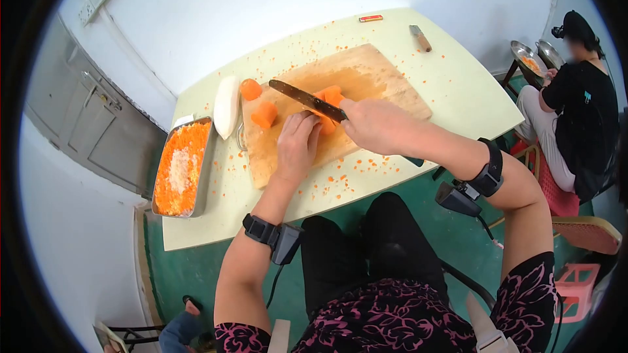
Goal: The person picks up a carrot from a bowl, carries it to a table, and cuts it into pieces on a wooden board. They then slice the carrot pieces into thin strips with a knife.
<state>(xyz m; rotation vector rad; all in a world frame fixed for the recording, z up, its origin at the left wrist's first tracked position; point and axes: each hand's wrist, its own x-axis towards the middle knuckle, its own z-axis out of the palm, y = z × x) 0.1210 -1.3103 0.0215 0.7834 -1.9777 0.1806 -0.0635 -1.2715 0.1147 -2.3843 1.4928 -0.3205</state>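
Observation:
My right hand (pixel 374 125) is wrapped round the handle of a knife (pixel 302 97), its dark blade slanting to the upper left over a wooden cutting board (pixel 399 95). Below the blade, my left hand (pixel 299 145) has its fingers bent and pressed together against a carrot (pixel 326 125). Part of that carrot is hidden by fingers and blade. More orange carrot shows beyond the blade. To the left, a cut carrot chunk (pixel 264 115) lies on the board, and a rounded carrot piece (pixel 250 89) rests at its upper left corner.
A peeled white radish (pixel 226 106) lies left of the board. Beside it stands a metal tray (pixel 204 183) of chopped carrot with a pale heap. A peeler-like tool (pixel 420 38) and a red item (pixel 371 18) lie behind. Another person (pixel 575 91) sits at right near metal bowls (pixel 527 59).

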